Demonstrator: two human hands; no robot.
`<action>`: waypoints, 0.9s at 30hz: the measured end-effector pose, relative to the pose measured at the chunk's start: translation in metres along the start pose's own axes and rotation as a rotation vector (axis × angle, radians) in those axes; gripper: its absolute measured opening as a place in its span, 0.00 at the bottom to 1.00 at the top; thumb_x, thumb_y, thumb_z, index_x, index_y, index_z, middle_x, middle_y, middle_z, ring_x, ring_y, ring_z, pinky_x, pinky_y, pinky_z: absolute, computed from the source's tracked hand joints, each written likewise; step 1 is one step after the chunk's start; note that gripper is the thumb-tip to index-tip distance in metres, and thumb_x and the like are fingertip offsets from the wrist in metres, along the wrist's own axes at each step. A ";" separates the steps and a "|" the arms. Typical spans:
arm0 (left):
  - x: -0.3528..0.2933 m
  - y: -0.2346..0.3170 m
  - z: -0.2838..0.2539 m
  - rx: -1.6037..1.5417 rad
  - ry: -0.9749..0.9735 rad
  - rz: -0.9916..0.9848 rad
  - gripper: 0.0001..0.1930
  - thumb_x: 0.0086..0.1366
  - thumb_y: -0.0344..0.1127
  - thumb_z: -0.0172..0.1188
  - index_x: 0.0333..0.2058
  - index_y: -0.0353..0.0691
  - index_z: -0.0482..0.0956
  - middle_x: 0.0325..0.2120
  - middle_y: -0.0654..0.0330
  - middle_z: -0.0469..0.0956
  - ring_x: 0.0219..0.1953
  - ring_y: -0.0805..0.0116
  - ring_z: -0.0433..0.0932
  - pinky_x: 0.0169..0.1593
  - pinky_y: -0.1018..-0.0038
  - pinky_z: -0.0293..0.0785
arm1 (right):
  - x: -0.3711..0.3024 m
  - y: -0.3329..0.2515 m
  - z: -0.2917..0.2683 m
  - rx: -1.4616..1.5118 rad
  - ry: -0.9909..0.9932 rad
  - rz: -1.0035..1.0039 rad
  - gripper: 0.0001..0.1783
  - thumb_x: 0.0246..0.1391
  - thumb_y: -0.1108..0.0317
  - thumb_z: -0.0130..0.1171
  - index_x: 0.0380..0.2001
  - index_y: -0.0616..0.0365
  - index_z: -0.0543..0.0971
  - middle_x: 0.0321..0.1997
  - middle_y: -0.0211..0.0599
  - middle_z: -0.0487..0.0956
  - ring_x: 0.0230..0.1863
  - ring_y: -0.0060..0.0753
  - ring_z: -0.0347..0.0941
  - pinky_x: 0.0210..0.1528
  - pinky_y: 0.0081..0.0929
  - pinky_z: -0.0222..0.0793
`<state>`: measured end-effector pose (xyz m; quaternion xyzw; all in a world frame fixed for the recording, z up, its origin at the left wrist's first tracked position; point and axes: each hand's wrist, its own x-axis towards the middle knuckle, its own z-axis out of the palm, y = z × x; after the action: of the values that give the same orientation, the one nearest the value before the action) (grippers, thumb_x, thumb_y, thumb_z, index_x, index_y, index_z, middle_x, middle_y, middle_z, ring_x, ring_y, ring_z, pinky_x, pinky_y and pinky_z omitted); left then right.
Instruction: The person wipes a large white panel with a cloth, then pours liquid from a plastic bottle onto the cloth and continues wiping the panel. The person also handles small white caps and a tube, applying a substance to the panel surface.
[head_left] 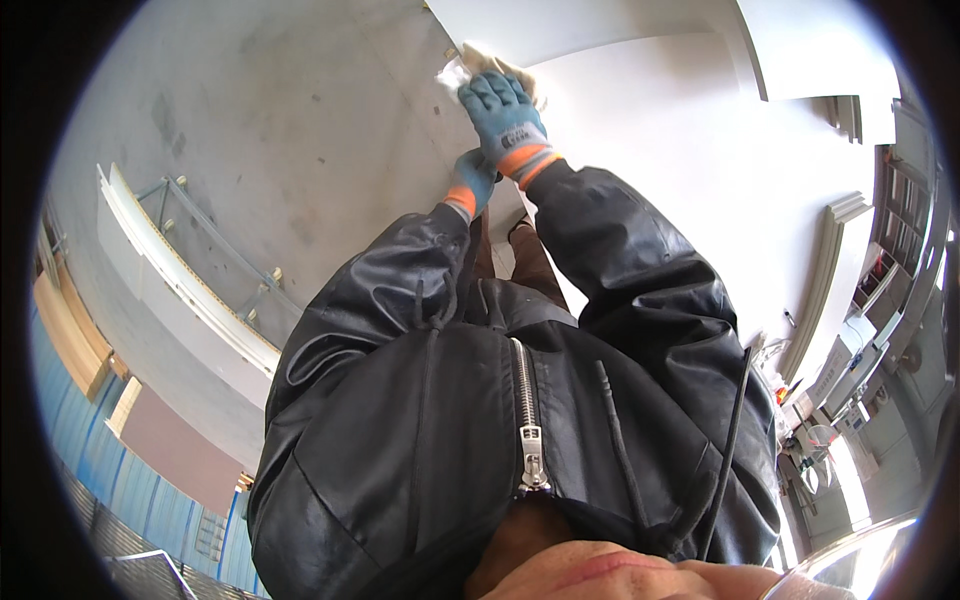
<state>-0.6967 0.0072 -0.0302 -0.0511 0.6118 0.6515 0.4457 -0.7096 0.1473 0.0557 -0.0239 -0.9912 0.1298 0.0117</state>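
Head view | of your hands, the gloved right hand (506,114) grasped a pale cloth (495,60) at the white panel's (650,130) left edge | your gloved left hand (474,174) was just below, its grip impossible to tell.

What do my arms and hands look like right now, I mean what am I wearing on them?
Your left hand and right hand wear blue-green gloves with orange and grey cuffs. The right glove also has a grey patch with dark print. Your arms are in loose, glossy black sleeves, leather-like and creased.
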 end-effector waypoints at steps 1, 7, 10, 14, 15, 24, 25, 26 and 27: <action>0.002 -0.002 -0.002 0.060 0.004 0.011 0.09 0.71 0.31 0.52 0.36 0.32 0.79 0.27 0.65 0.77 0.30 0.76 0.72 0.33 0.75 0.70 | 0.003 0.000 -0.002 0.010 -0.011 0.008 0.31 0.50 0.65 0.61 0.59 0.55 0.72 0.65 0.42 0.72 0.68 0.47 0.64 0.72 0.45 0.52; 0.024 -0.045 -0.022 0.170 0.023 0.216 0.10 0.68 0.31 0.54 0.38 0.31 0.80 0.28 0.58 0.80 0.31 0.71 0.77 0.37 0.71 0.74 | -0.013 -0.011 0.007 0.029 -0.035 -0.011 0.30 0.50 0.66 0.60 0.59 0.54 0.73 0.64 0.43 0.72 0.69 0.47 0.63 0.73 0.45 0.51; 0.016 -0.034 -0.013 0.038 0.040 0.064 0.09 0.68 0.32 0.54 0.36 0.32 0.80 0.25 0.59 0.79 0.28 0.72 0.75 0.34 0.71 0.72 | -0.001 -0.008 0.002 0.001 0.004 -0.014 0.29 0.49 0.67 0.60 0.58 0.53 0.73 0.63 0.42 0.73 0.68 0.47 0.63 0.72 0.44 0.52; 0.005 -0.010 0.004 -0.064 -0.011 0.050 0.10 0.69 0.34 0.55 0.33 0.33 0.79 0.23 0.62 0.75 0.25 0.75 0.69 0.30 0.73 0.68 | -0.008 -0.001 0.005 0.052 0.020 0.039 0.26 0.52 0.70 0.54 0.57 0.52 0.74 0.63 0.40 0.72 0.68 0.45 0.63 0.71 0.42 0.54; 0.005 -0.014 -0.005 -0.031 -0.007 0.044 0.10 0.70 0.34 0.54 0.36 0.33 0.79 0.25 0.63 0.76 0.27 0.74 0.70 0.32 0.73 0.68 | -0.011 -0.007 0.003 0.080 0.056 0.016 0.25 0.53 0.71 0.52 0.57 0.51 0.74 0.63 0.39 0.72 0.68 0.44 0.63 0.71 0.41 0.55; -0.016 0.016 0.016 0.153 0.110 0.009 0.14 0.69 0.39 0.62 0.46 0.34 0.82 0.30 0.67 0.79 0.28 0.77 0.73 0.33 0.78 0.72 | 0.014 0.023 0.009 0.029 0.069 0.054 0.26 0.50 0.70 0.58 0.55 0.50 0.75 0.61 0.42 0.74 0.66 0.47 0.66 0.70 0.43 0.55; -0.013 0.017 0.015 0.121 0.115 -0.022 0.14 0.69 0.40 0.62 0.44 0.34 0.83 0.29 0.67 0.79 0.27 0.78 0.73 0.32 0.78 0.71 | 0.019 0.021 -0.008 0.042 -0.012 0.092 0.23 0.52 0.70 0.56 0.54 0.50 0.76 0.60 0.42 0.75 0.65 0.47 0.67 0.69 0.43 0.57; -0.011 0.018 0.013 0.089 0.118 -0.054 0.15 0.68 0.41 0.63 0.43 0.35 0.83 0.28 0.68 0.78 0.27 0.79 0.72 0.31 0.79 0.71 | 0.020 0.039 0.005 0.050 0.025 0.112 0.22 0.53 0.71 0.53 0.53 0.50 0.76 0.60 0.41 0.75 0.64 0.47 0.68 0.69 0.44 0.57; -0.011 0.021 0.016 0.087 0.111 -0.036 0.16 0.67 0.44 0.64 0.41 0.36 0.84 0.25 0.69 0.77 0.25 0.80 0.71 0.30 0.80 0.69 | 0.010 0.062 0.009 0.033 0.180 0.136 0.21 0.55 0.72 0.51 0.53 0.50 0.77 0.60 0.42 0.75 0.64 0.48 0.68 0.69 0.45 0.56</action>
<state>-0.6959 0.0181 -0.0030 -0.0789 0.6625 0.6121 0.4244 -0.7173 0.2052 0.0311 -0.1023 -0.9799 0.1440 0.0925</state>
